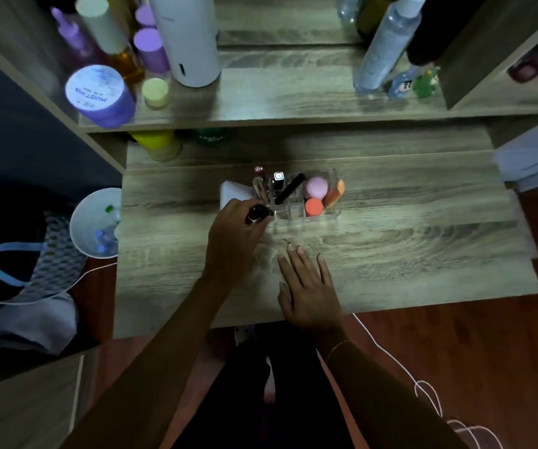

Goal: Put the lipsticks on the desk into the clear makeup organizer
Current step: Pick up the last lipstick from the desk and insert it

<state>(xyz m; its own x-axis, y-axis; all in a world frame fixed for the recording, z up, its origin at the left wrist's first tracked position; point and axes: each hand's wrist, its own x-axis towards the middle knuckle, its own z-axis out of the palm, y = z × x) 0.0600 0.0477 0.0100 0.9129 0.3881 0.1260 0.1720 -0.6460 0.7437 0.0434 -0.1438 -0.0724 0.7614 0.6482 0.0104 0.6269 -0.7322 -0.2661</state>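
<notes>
A clear makeup organizer (pixel 322 218) stands in the middle of the wooden desk (pixel 406 241). Its slots hold a silver-capped lipstick (pixel 278 181), a black tube (pixel 288 189), a thin red-tipped stick (pixel 258 176) and pink and orange sponges (pixel 316 187). My left hand (pixel 233 236) grips a dark lipstick (pixel 258 214) right at the organizer's front left corner. My right hand (pixel 309 288) lies flat on the desk in front of the organizer, fingers spread, holding nothing.
A white box (pixel 232 192) sits just left of the organizer. An upper shelf (pixel 277 92) carries purple jars, a white cylinder and a clear bottle. A white bin (pixel 94 222) stands left of the desk. A white cable (pixel 423 390) trails on the floor.
</notes>
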